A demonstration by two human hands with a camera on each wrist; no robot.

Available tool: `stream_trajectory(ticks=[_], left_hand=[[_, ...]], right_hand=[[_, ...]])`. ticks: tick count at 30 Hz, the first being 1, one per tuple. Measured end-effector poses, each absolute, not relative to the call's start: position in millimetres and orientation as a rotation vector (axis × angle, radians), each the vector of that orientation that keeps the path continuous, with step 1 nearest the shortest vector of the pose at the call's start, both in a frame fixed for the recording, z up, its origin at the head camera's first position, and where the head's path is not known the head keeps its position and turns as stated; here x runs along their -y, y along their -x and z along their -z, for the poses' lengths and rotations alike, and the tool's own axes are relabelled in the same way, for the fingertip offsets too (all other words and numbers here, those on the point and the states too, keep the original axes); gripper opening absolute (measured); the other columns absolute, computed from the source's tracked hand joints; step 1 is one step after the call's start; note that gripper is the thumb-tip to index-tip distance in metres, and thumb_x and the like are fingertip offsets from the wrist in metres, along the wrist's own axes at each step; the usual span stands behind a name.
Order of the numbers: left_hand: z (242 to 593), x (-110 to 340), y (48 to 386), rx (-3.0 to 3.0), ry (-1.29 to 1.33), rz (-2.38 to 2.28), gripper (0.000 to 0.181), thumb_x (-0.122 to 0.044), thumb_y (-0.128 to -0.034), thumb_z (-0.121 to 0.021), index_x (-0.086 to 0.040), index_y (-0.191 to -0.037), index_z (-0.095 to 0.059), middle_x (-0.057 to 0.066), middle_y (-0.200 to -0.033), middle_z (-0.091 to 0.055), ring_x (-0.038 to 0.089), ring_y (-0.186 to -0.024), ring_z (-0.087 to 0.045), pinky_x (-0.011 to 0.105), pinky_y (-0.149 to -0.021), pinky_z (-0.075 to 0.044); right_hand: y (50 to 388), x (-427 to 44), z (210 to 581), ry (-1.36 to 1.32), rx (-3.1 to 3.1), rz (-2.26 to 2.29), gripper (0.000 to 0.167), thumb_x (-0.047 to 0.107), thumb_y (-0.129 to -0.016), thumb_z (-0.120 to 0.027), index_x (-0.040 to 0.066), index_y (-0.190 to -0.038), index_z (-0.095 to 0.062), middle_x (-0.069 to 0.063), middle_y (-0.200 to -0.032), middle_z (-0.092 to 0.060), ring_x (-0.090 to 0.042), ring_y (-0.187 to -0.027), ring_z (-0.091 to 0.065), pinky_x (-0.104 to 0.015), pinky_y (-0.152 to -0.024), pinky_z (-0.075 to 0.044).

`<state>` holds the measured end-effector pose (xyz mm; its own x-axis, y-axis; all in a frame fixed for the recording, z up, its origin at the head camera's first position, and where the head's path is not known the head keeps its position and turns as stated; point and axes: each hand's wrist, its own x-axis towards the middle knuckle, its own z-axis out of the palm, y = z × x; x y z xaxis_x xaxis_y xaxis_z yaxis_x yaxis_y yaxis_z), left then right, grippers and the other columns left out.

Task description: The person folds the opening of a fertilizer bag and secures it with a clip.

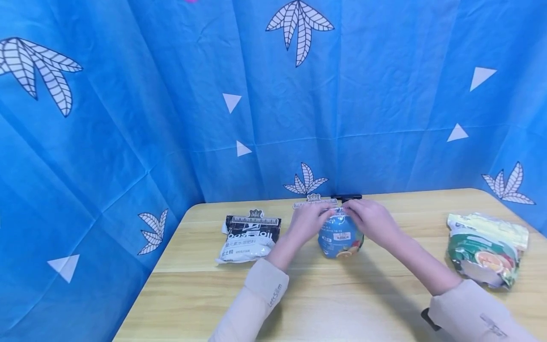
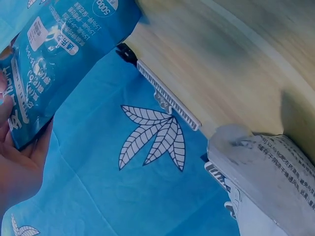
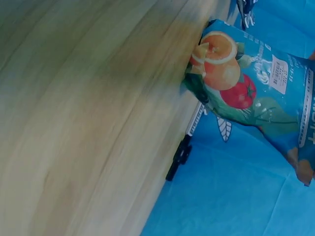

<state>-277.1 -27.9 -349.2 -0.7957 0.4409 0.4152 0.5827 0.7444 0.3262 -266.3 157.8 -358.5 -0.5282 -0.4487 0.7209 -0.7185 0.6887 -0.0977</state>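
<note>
A blue bag with printed fruit (image 1: 340, 236) is held by its top edge between two hands, near the table's back edge. The left hand (image 1: 308, 221) grips the top left corner; in the left wrist view the fingers of the left hand (image 2: 24, 162) curl round the end of the blue bag (image 2: 74, 54). At the top right corner the right hand (image 1: 371, 219) pinches the bag. The right wrist view has the bag's fruit print (image 3: 231, 73), with fingertips (image 3: 304, 169) of the right hand at its far edge.
A black and white bag (image 1: 248, 242) with a piano-patterned clip (image 1: 255, 218) lies left on the table (image 1: 205, 304). Behind the blue bag are another such clip (image 1: 301, 204) and a black clip (image 1: 347, 196). Green and silvery bags (image 1: 480, 247) lie right. A blue curtain (image 1: 384, 95) hangs behind.
</note>
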Motion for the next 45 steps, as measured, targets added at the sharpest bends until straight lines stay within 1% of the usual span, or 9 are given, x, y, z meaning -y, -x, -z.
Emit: stream_trajectory(ticks=[7, 11, 15, 20, 23, 27, 30, 32, 45], left_hand=[[350.2, 27.2, 282.2, 2.595, 0.734, 0.669, 0.022, -0.031, -0.0882, -0.061, -0.019, -0.103, -0.071, -0.004, -0.097, -0.068, 0.006, -0.067, -0.057, 0.017, -0.06, -0.039], [350.6, 26.4, 284.5, 2.592, 0.734, 0.678, 0.021, -0.031, -0.0876, -0.061, -0.02, -0.102, -0.071, -0.004, -0.095, -0.069, 0.006, -0.068, -0.057, 0.017, -0.061, -0.039], [349.3, 26.4, 286.1, 2.663, 0.719, 0.648, 0.024, -0.036, -0.0866, -0.062, -0.022, -0.105, -0.07, -0.006, -0.095, -0.068, 0.007, -0.073, -0.057, 0.019, -0.064, -0.039], [344.9, 25.8, 285.6, 2.769, 0.724, 0.484, 0.039, -0.044, -0.079, -0.069, -0.024, -0.113, -0.067, -0.007, -0.095, -0.068, 0.007, -0.068, -0.052, 0.019, -0.056, -0.037], [341.3, 22.9, 285.0, 2.797, 0.748, 0.406, 0.043, -0.043, -0.0773, -0.07, -0.023, -0.115, -0.066, -0.006, -0.096, -0.067, 0.007, -0.068, -0.052, 0.019, -0.054, -0.036], [340.9, 18.3, 284.5, 2.812, 0.745, 0.476, 0.038, -0.036, -0.0762, -0.073, -0.022, -0.111, -0.067, -0.006, -0.096, -0.067, 0.006, -0.073, -0.054, 0.016, -0.056, -0.037], [344.1, 16.8, 284.0, 2.8, 0.719, 0.565, 0.031, -0.031, -0.0748, -0.075, -0.022, -0.104, -0.07, -0.007, -0.094, -0.068, 0.006, -0.076, -0.056, 0.016, -0.058, -0.039], [345.9, 16.7, 283.2, 2.78, 0.698, 0.593, 0.028, -0.03, -0.0738, -0.076, -0.023, -0.1, -0.072, -0.008, -0.092, -0.068, 0.007, -0.077, -0.058, 0.016, -0.059, -0.04], [357.0, 17.9, 277.0, 2.648, 0.599, 0.641, 0.019, -0.03, -0.0712, -0.077, -0.023, -0.088, -0.075, -0.008, -0.08, -0.069, 0.003, -0.065, -0.059, 0.012, -0.05, -0.035]], right_hand=[[270.7, -153.3, 360.0, -0.756, 2.244, -0.527, 0.006, -0.001, -0.078, -0.069, 0.001, -0.084, -0.068, -0.011, -0.073, -0.066, -0.026, -0.06, -0.062, -0.037, -0.052, -0.051], [274.0, -152.7, 362.0, -0.735, 2.18, -0.499, 0.007, -0.001, -0.075, -0.071, 0.002, -0.081, -0.069, -0.011, -0.07, -0.066, -0.024, -0.053, -0.06, -0.035, -0.045, -0.047], [273.1, -153.2, 361.0, -0.729, 2.221, -0.498, 0.006, 0.003, -0.077, -0.071, 0.003, -0.083, -0.069, -0.01, -0.071, -0.066, -0.022, -0.052, -0.059, -0.033, -0.045, -0.047], [270.1, -154.1, 357.4, -0.771, 2.412, -0.411, 0.023, 0.019, -0.078, -0.072, 0.004, -0.094, -0.067, -0.01, -0.08, -0.067, -0.024, -0.063, -0.062, -0.035, -0.053, -0.049], [269.6, -154.8, 355.0, -0.79, 2.486, -0.368, 0.029, 0.021, -0.076, -0.075, 0.003, -0.098, -0.067, -0.01, -0.083, -0.067, -0.024, -0.065, -0.061, -0.036, -0.055, -0.049], [270.0, -155.5, 352.2, -0.787, 2.518, -0.386, 0.026, 0.018, -0.075, -0.077, 0.003, -0.095, -0.07, -0.005, -0.069, -0.064, -0.013, -0.05, -0.049, -0.029, -0.045, -0.041], [269.8, -155.6, 351.8, -0.776, 2.512, -0.389, 0.021, 0.019, -0.075, -0.077, 0.005, -0.09, -0.072, -0.001, -0.059, -0.06, -0.009, -0.044, -0.038, -0.026, -0.039, -0.033], [269.6, -155.2, 352.1, -0.763, 2.491, -0.388, 0.019, 0.02, -0.073, -0.077, 0.007, -0.087, -0.073, -0.001, -0.056, -0.059, -0.008, -0.043, -0.037, -0.026, -0.039, -0.032], [268.4, -147.6, 364.4, -0.684, 2.319, -0.386, 0.014, 0.015, -0.066, -0.082, 0.01, -0.076, -0.074, -0.004, -0.057, -0.063, -0.017, -0.044, -0.05, -0.03, -0.039, -0.039]])
